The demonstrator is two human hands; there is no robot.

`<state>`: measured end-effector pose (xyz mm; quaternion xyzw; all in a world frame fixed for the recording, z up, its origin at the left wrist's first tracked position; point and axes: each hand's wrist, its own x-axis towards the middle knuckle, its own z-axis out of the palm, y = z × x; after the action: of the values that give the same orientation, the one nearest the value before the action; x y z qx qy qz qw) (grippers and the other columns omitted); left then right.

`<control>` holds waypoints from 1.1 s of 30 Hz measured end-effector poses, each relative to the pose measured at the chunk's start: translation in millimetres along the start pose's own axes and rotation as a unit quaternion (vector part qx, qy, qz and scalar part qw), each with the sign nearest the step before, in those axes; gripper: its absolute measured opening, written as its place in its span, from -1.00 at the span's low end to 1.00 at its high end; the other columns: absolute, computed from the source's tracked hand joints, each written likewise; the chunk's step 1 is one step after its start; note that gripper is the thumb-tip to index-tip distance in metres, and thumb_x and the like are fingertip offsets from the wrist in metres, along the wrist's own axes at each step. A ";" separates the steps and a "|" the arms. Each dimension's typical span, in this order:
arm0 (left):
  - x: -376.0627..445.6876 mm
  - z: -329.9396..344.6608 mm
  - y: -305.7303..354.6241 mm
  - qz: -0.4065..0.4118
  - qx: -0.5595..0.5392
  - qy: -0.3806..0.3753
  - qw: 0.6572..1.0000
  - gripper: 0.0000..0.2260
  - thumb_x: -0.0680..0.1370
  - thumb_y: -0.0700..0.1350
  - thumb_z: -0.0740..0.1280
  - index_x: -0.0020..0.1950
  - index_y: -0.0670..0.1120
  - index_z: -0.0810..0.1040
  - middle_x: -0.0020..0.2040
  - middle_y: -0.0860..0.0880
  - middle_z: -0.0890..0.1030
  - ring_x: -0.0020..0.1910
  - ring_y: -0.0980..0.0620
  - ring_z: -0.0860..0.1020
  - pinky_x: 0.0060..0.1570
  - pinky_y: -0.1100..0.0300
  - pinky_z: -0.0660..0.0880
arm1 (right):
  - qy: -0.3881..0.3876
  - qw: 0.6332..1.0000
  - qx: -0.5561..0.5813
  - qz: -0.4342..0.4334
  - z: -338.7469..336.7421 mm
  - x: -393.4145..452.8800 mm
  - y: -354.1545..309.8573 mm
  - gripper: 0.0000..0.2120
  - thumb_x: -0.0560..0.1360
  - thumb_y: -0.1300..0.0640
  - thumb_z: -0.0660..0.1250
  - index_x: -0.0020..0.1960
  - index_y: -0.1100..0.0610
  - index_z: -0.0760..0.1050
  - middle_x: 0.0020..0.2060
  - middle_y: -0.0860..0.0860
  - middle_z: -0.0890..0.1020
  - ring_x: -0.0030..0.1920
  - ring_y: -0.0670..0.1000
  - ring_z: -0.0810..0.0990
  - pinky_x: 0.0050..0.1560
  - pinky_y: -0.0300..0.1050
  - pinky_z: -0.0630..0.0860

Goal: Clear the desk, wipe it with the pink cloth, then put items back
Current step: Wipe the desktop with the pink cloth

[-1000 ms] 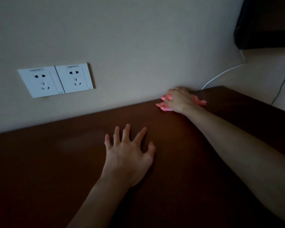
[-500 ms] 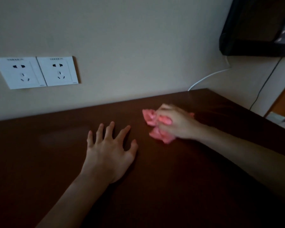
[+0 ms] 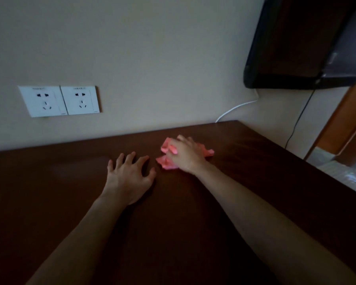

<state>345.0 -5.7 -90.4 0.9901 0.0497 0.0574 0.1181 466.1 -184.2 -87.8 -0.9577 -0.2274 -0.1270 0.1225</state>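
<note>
The dark brown desk [image 3: 49, 202] fills the lower part of the view. A crumpled pink cloth [image 3: 166, 162] lies on it near the back, right of centre. My right hand [image 3: 185, 154] presses down on the cloth with its fingers curled over it, hiding the cloth's middle. My left hand [image 3: 130, 177] rests flat on the desk just left of the cloth, palm down, fingers spread, holding nothing.
Two white wall sockets [image 3: 60, 100] sit above the desk's back edge at the left. A dark wall-mounted screen [image 3: 296, 48] hangs at the upper right, with a white cable [image 3: 234, 106] and a black cable [image 3: 296, 122] below it. The desk's right edge drops to the floor.
My right hand has dragged the pink cloth from the back right corner by the wall leftward and toward me, close to my left hand. The left hand has stayed flat on the desk.
</note>
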 end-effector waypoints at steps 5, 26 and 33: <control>-41.4 -17.7 22.5 0.035 0.016 0.047 0.998 -0.52 0.54 0.16 0.14 0.42 0.06 0.48 0.36 -0.06 0.49 0.36 -0.16 0.44 0.34 -0.08 0.37 | 0.013 0.995 0.037 -0.093 -42.4 -154.9 -20.4 -0.77 0.51 -0.09 0.30 0.09 0.00 0.57 0.06 -0.02 0.55 0.07 0.11 0.53 0.07 0.00 0.45; -135.7 2.4 50.6 0.094 -0.005 -0.055 0.994 -0.45 0.64 0.28 0.01 0.63 0.21 0.10 0.66 -0.02 0.05 0.64 -0.09 -0.05 0.59 -0.13 -0.13 | 0.020 0.998 0.053 -0.027 -73.5 -262.1 -3.2 -0.79 0.57 -0.08 0.28 0.15 -0.11 0.58 0.08 -0.18 0.54 0.09 -0.09 0.50 0.16 0.03 0.46; -134.6 3.4 52.4 0.096 0.016 -0.063 0.993 -0.45 0.65 0.27 -0.02 0.64 0.19 0.08 0.67 -0.05 0.04 0.64 -0.14 -0.05 0.58 -0.17 -0.11 | 0.009 0.997 0.068 -0.020 -74.0 -263.2 6.2 -0.79 0.58 -0.16 0.29 0.14 -0.16 0.60 0.11 -0.20 0.55 0.12 -0.11 0.52 0.17 0.04 0.48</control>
<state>216.8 -72.2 -94.8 0.9937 -0.0520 0.0055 0.0988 227.6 -317.6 -98.2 -0.9413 -0.2533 -0.1223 0.1865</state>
